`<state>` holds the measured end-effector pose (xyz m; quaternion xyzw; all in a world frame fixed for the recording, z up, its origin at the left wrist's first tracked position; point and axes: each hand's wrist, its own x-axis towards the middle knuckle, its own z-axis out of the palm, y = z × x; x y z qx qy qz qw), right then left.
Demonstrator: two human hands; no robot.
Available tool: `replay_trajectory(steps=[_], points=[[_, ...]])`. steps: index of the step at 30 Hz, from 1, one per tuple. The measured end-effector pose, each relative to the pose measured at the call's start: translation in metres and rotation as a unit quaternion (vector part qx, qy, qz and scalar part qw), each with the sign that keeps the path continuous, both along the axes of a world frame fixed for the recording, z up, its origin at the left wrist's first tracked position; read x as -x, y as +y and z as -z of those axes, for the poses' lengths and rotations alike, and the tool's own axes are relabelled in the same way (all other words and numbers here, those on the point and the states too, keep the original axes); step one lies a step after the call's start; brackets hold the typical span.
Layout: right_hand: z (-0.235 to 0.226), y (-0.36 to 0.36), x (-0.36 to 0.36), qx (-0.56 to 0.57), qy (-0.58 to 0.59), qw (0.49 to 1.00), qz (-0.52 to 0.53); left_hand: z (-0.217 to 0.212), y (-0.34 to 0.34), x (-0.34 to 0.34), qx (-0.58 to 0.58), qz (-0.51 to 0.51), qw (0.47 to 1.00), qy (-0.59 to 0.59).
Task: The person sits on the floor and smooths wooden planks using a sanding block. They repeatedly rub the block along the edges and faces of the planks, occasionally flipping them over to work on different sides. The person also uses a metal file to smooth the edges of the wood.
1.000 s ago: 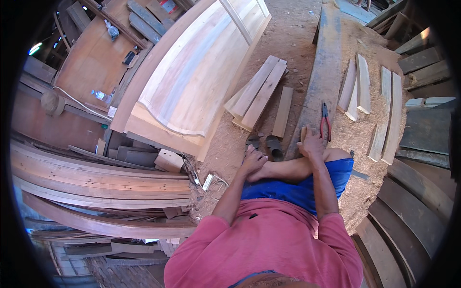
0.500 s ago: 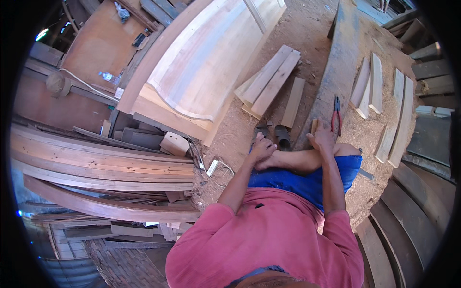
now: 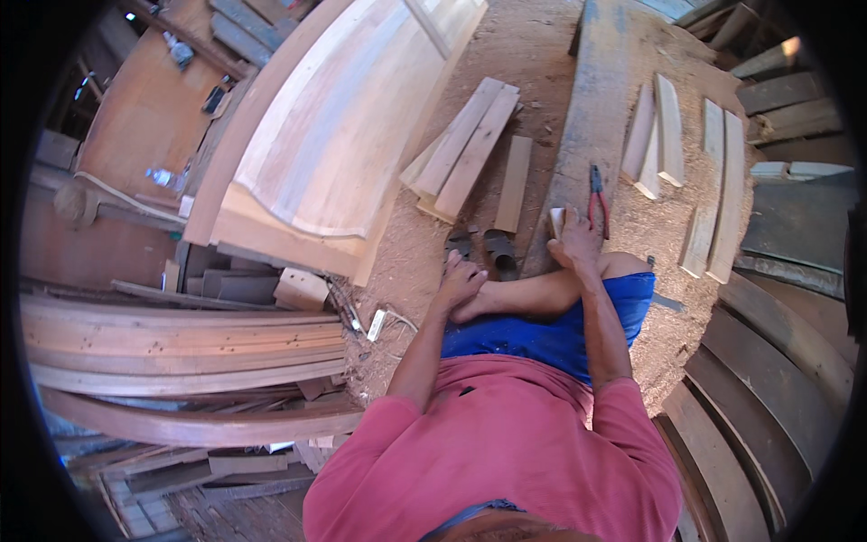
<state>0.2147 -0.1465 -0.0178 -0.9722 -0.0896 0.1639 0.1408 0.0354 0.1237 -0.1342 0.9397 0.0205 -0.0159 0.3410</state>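
Small block [image 3: 556, 218]: pale wood, a whitish face exposed; held in the right grip [image 3: 578, 242], at the near part of a long, worn plank [image 3: 587, 108].
Pliers [image 3: 597, 189]: red-handled, dark-jawed; laid on the plank just right of the block, jaws pointed away along it.
Dark sandals [image 3: 499, 246]: set on the ground, just beyond the left grip [image 3: 462, 280]; outlines only partly seen.

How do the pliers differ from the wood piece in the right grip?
The pliers have red handles and a dark head; the wood piece is pale.
The pliers lie unheld on the plank; the wood piece is in the right grip.
The pliers fork into two handles; the wood piece looks blocky, partly hidden.
Both are toward the plank's near end.
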Motion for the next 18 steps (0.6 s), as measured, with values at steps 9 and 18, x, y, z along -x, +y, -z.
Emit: replay_trajectory(steps=[9, 18], points=[[-0.013, -0.012, -0.106, -0.247, -0.113, 0.96, 0.07, 0.013, 0.012, -0.016, -0.096, 0.042, 0.992, 0.065], [0.006, 0.0, -0.282, -0.111, -0.154, 0.975, 0.115, 0.033, 0.032, -0.087, -0.091, 0.043, 0.946, 0.307]])
